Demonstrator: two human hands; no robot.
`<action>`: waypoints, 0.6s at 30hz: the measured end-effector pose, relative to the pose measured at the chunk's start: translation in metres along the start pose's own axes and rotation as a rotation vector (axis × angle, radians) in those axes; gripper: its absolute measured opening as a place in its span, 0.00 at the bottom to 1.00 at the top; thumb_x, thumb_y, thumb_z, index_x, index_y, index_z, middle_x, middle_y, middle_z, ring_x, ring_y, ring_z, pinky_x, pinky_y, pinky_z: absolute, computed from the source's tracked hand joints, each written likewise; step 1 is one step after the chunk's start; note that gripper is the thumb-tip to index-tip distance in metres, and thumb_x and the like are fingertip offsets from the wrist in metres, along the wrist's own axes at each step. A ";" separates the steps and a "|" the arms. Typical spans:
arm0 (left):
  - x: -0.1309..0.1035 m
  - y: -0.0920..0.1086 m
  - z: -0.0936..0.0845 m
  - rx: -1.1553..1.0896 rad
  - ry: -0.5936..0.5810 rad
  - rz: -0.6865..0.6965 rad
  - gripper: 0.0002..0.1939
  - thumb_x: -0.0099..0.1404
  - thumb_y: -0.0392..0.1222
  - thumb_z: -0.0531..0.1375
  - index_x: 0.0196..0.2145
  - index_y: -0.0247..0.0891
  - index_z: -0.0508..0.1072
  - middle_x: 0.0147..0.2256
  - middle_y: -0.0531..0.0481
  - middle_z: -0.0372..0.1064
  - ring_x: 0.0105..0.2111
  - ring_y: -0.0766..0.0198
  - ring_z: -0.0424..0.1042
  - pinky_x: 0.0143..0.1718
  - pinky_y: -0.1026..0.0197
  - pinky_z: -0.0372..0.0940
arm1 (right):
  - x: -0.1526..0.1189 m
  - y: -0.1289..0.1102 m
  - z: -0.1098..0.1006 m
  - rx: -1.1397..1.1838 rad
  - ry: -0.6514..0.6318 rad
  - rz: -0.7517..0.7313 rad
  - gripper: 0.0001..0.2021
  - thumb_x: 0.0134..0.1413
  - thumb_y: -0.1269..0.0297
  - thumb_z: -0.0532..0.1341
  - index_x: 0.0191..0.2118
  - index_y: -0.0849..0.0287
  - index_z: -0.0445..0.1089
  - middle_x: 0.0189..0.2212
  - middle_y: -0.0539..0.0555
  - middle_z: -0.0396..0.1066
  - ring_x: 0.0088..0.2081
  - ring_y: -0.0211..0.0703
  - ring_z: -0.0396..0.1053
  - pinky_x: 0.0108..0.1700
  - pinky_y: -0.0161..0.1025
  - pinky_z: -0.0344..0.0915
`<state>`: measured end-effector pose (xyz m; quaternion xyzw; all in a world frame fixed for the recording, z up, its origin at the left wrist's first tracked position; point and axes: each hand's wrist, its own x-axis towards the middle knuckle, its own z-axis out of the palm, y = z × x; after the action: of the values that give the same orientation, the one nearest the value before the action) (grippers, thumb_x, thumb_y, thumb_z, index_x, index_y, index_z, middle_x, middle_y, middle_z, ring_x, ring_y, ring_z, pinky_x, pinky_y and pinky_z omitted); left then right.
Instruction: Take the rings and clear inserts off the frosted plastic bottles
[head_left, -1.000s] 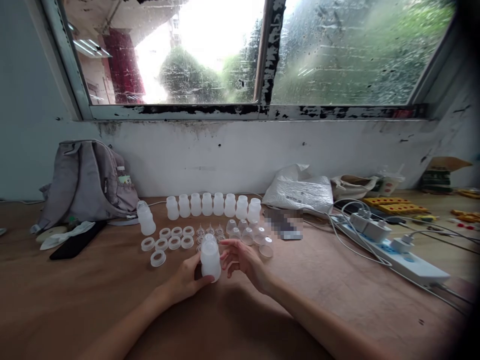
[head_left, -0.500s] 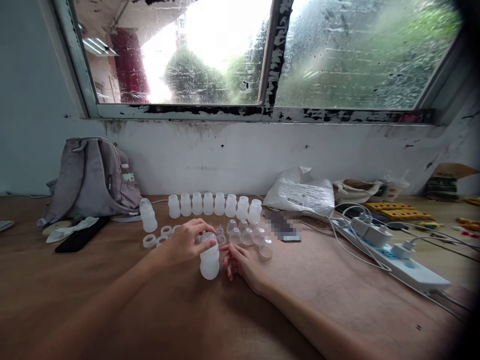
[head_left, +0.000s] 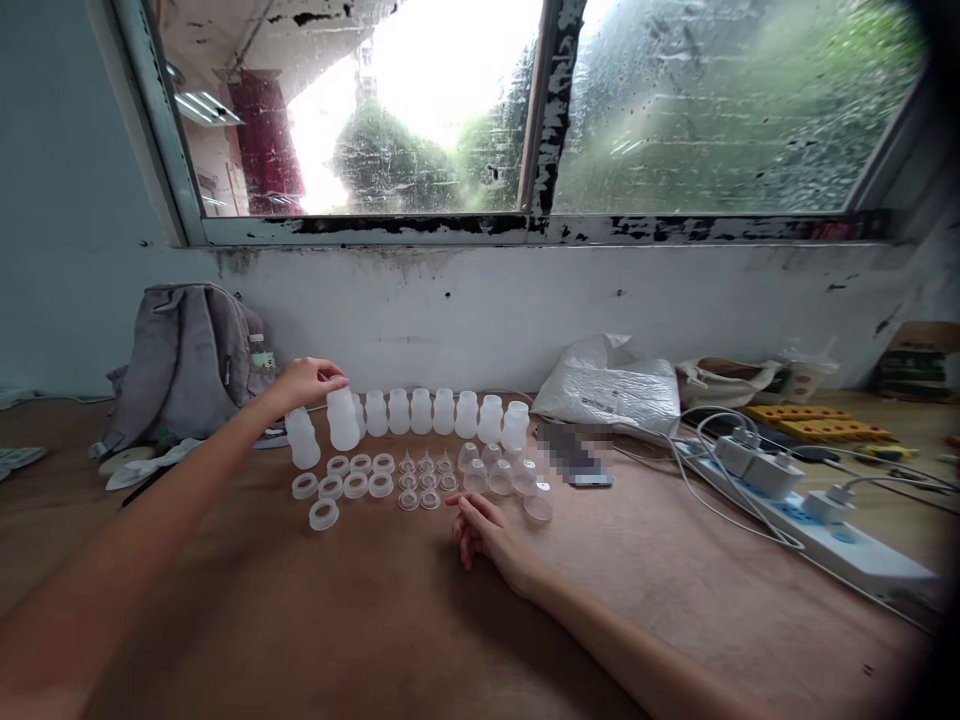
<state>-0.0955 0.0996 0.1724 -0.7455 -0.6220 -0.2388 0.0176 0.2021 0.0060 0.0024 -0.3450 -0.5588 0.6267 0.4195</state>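
Observation:
My left hand [head_left: 309, 382] has its fingers closed on the top of a frosted baby bottle [head_left: 343, 422], upright at the left end of the bottle row [head_left: 421, 412]. Just left of it stands another frosted bottle [head_left: 302, 440], its top hidden by my hand. Resting on the table, my right hand [head_left: 481, 530] is empty, its fingers loosely bent and apart. In front of the row lie several white screw rings [head_left: 331, 488], clear bottle nipples [head_left: 427, 480] and dome-shaped caps [head_left: 500, 477]. A flat clear round piece [head_left: 537, 508] lies beyond my right hand.
Behind my left arm sits a grey backpack [head_left: 187, 370]. A silver padded bag [head_left: 611, 393] leans at the wall, with a blurred-out phone [head_left: 591, 480] before it. On the right runs a white power strip [head_left: 862, 555] with plugs and loose cables.
My left hand has carried the bottle from the table's middle, back and leftward, to the row's left end. The rings and nipples now show. My right hand has hardly moved.

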 end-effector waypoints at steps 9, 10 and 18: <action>0.020 -0.047 0.038 0.069 0.001 -0.126 0.22 0.51 0.55 0.54 0.36 0.36 0.73 0.36 0.45 0.72 0.37 0.56 0.69 0.35 0.64 0.61 | -0.003 -0.007 0.004 -0.043 0.011 0.000 0.19 0.48 0.47 0.52 0.37 0.59 0.59 0.20 0.45 0.62 0.15 0.31 0.60 0.16 0.29 0.55; 0.020 -0.049 0.040 0.071 -0.002 -0.131 0.22 0.51 0.55 0.54 0.36 0.36 0.73 0.36 0.45 0.72 0.37 0.55 0.69 0.35 0.64 0.61 | -0.003 -0.007 0.004 -0.048 0.015 -0.001 0.19 0.48 0.47 0.52 0.37 0.59 0.59 0.19 0.45 0.62 0.15 0.31 0.60 0.15 0.29 0.55; 0.018 -0.052 0.048 0.081 0.004 -0.144 0.21 0.51 0.54 0.53 0.35 0.37 0.73 0.34 0.46 0.73 0.36 0.56 0.69 0.35 0.63 0.61 | -0.001 -0.003 0.003 -0.035 0.024 0.003 0.20 0.47 0.45 0.53 0.37 0.58 0.58 0.19 0.45 0.61 0.14 0.32 0.60 0.15 0.29 0.55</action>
<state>-0.1264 0.1436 0.1232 -0.6970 -0.6831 -0.2155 0.0319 0.2001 0.0041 0.0060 -0.3607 -0.5643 0.6131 0.4190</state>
